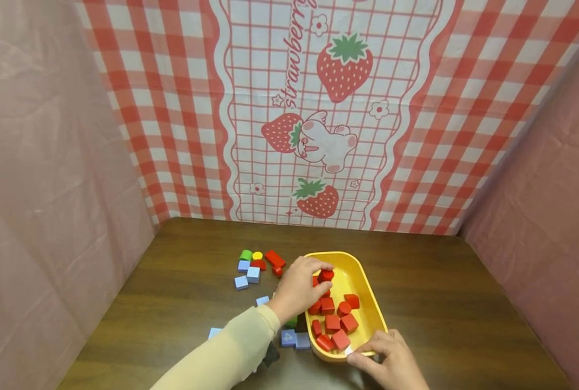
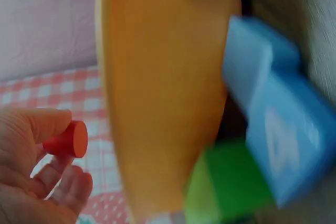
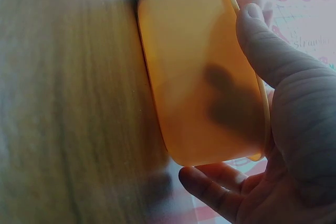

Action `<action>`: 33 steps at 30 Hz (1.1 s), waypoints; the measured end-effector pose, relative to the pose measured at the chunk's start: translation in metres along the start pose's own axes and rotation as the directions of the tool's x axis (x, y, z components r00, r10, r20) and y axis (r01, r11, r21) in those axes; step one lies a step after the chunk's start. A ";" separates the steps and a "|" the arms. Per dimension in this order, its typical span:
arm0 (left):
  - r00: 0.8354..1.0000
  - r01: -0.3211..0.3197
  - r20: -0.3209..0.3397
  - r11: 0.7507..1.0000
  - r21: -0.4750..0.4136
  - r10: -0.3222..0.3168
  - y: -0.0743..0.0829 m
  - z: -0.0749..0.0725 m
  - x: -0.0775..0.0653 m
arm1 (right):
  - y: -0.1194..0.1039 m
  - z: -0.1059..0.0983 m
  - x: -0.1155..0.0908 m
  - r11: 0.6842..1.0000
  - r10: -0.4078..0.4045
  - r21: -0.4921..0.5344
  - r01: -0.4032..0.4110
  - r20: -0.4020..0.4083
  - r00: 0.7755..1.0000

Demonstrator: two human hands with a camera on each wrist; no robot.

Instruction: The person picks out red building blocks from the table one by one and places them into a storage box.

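Note:
My left hand (image 1: 300, 288) reaches over the left side of a yellow plastic bin (image 1: 376, 309). Between its thumb and fingers it pinches a red cylinder block (image 2: 68, 139), held at about rim height. Several red blocks (image 1: 332, 323), cubes and cylinders among them, lie in the bin, mostly in its left and near parts. My right hand (image 1: 389, 357) grips the bin's near right corner. In the right wrist view its thumb (image 3: 268, 45) lies along the rim while the fingers come round the end wall.
Left of the bin are loose blocks: light blue cubes (image 1: 253, 274), a green one (image 1: 246, 255), a yellow one (image 1: 257, 255) and a red slab (image 1: 275, 259). A numbered blue block (image 1: 288, 338) stands close against the bin's left wall. A checked strawberry cloth (image 1: 172, 135) hangs behind the table.

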State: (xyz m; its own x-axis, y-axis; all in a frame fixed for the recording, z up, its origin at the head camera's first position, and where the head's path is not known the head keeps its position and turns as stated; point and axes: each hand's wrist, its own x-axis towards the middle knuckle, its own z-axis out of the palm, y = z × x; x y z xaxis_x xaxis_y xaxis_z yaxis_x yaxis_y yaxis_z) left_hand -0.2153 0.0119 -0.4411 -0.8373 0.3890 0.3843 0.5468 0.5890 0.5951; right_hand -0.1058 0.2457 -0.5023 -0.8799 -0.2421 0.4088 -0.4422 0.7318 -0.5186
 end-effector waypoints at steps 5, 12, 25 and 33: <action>0.996 -0.039 0.078 0.999 0.025 0.037 0.007 0.026 0.003 | 0.003 0.004 -0.001 0.994 -0.108 -0.003 0.108 -0.060 0.992; 0.990 -0.107 0.116 0.972 0.207 0.084 0.002 0.051 0.002 | 0.006 0.007 -0.002 0.989 -0.149 0.009 0.151 -0.073 0.986; 0.993 -0.079 0.112 0.918 0.388 0.038 0.005 0.060 0.002 | 0.006 0.005 0.000 0.984 -0.178 0.014 0.180 -0.094 0.980; 0.995 -0.029 0.095 0.903 0.428 -0.014 0.006 0.060 0.001 | 0.006 0.005 0.001 0.985 -0.172 0.009 0.174 -0.087 0.981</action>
State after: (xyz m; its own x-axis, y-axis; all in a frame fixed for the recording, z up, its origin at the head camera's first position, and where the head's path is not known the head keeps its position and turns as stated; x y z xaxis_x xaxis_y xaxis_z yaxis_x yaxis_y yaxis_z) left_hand -0.2124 0.0585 -0.4792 -0.8404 0.4467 0.3069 0.5201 0.8240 0.2247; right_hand -0.1099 0.2472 -0.5089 -0.7722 -0.3079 0.5558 -0.5898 0.6728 -0.4466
